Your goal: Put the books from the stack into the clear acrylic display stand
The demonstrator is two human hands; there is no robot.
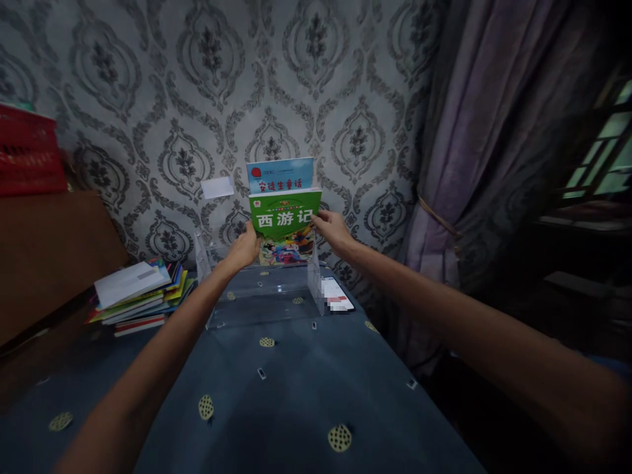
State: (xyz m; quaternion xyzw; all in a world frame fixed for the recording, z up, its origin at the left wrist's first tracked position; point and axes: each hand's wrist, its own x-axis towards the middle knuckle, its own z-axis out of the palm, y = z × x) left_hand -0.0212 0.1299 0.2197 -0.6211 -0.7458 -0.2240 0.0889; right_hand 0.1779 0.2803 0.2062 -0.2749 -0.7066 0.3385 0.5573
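Note:
Both my hands grip a green picture book [281, 222] with large white Chinese characters, held upright at the back of the table. My left hand [245, 246] closes on its left edge, and my right hand [332, 230] pinches its right edge near the title. Behind it, a blue book [281, 175] with red characters stands taller, only its top showing. Around and in front of the books is a clear plastic rack [264, 308] with see-through sides. Whether the green book's lower edge touches the rack, I cannot tell.
A stack of books and papers [143, 293] lies left of the rack. A phone [336, 295] with a lit screen rests at its right side. A brown box [54, 257] with a red basket [29, 151] on top stands far left. A purple curtain [444, 171] hangs at right.

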